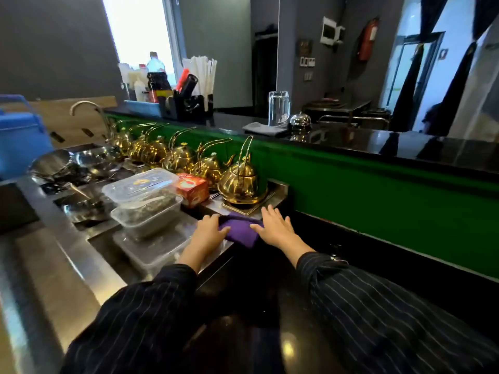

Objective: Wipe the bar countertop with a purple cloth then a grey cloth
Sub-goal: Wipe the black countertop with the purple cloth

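Room: grey walls and a bright window [140,31] far back.
Green wall [378,195]: it runs between the high bar top [405,149] and the low black countertop [337,240].
Steel counter [67,255]: on the left, next to the low black countertop.
Sleeves [378,314]: dark with thin stripes, on both arms.
Gold teapots [240,182]: a row along the green wall, on the steel side.
Plastic boxes [145,203]: clear and stacked up, left of the hands.
Left hand [209,233]: flat with straight fingers, resting on the left end of the purple cloth [241,233].
Right hand [275,225]: flat with fingers spread, pressing on the right end.
Purple cloth: folded under both hands, where the low black countertop meets the steel counter, just in front of the nearest teapot.
Grey cloth [259,128]: up on the high bar top, under a glass [278,107], beside a shiny bell [300,120].
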